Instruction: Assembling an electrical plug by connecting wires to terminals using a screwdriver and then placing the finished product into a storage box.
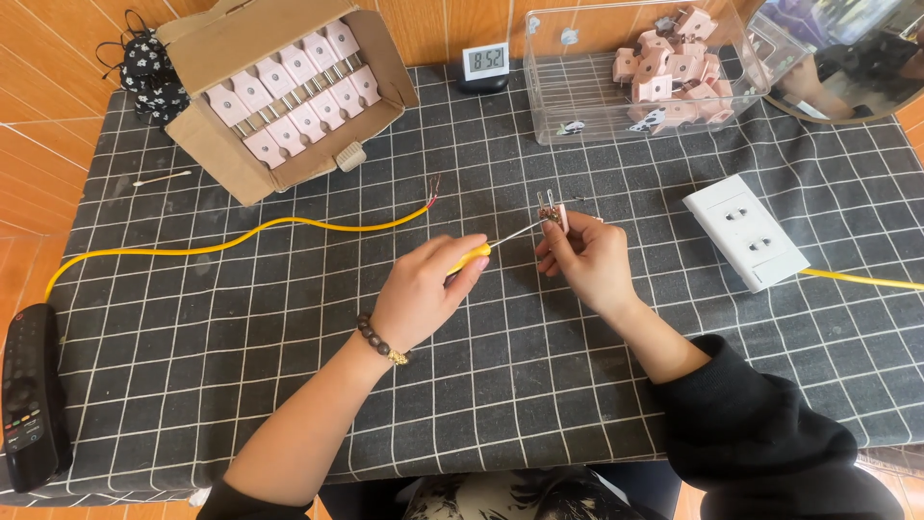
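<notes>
Plug, pink with two prongs up, sits pinched in the right hand above mid-table while the left hand grips a yellow screwdriver touching it, a yellow cable beyond, socket right, box behind.

A cardboard box of pink plugs, clear bin, white socket, black remote.

A matt checked cloth is covering the tabletop. The screwdriver is showing a glossy yellow plastic handle and bare metal shaft; the cardboard box is looking dull and papery.
</notes>
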